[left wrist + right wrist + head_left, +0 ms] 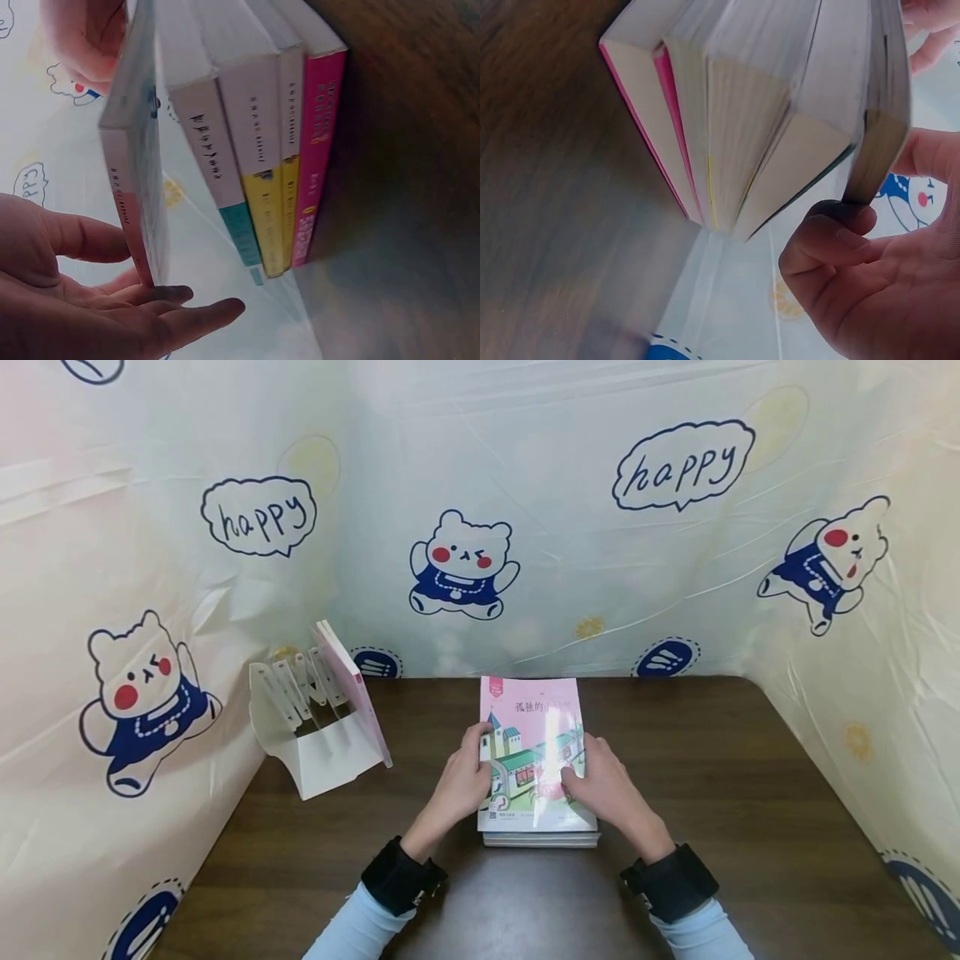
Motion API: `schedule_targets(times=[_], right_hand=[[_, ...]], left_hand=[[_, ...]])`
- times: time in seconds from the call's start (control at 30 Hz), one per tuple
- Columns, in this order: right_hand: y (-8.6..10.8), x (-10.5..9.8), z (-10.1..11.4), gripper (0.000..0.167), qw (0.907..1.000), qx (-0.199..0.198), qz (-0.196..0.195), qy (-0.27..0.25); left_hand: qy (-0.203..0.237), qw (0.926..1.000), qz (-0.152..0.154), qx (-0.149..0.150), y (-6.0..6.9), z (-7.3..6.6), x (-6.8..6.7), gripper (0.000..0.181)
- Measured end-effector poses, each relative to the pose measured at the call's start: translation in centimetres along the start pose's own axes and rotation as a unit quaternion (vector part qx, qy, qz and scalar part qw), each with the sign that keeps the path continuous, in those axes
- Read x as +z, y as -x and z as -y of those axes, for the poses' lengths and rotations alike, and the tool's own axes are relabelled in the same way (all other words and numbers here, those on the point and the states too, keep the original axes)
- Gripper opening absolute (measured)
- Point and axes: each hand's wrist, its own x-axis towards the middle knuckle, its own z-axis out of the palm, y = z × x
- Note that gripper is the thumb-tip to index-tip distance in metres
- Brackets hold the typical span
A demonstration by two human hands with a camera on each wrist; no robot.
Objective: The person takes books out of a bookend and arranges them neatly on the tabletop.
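A pink-covered book point(536, 693) with a green-roofed building on its front lies between my hands in the head view. My left hand point(467, 777) pinches its left edge, thumb on the cover and fingers beneath. The right hand point(609, 781) grips the opposite edge the same way. Both wrist views show this book lifted off a stack of several books point(259, 112), with a gap between. The stack's spines are white with teal, white with yellow, and bright pink, the pink one lowest on the table. From the head, only the stack's front edge point(540, 841) shows.
At the back left of the brown wooden table point(712, 752) stands a white book rack point(337, 764) with upright dividers. A pink book point(363, 702) stands at its right side. A printed cloth point(555, 468) hangs around the table's back and sides.
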Motion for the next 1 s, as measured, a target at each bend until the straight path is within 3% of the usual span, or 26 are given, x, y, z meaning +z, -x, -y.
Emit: schedule_targets(times=[0.47, 1.0], right_hand=[[-0.5, -0.2, -0.3, 0.069, 0.9985, 0.047, 0.011, 0.029], [-0.5, 0.4, -0.7, 0.074, 0.9968, 0.062, 0.016, 0.047]], left_hand=[[-0.026, 0.9977, 0.050, -0.038, -0.8, 0.4, 0.7, 0.058], [-0.043, 0.9945, 0.074, -0.060, -1.2, 1.5, 1.1, 0.055]])
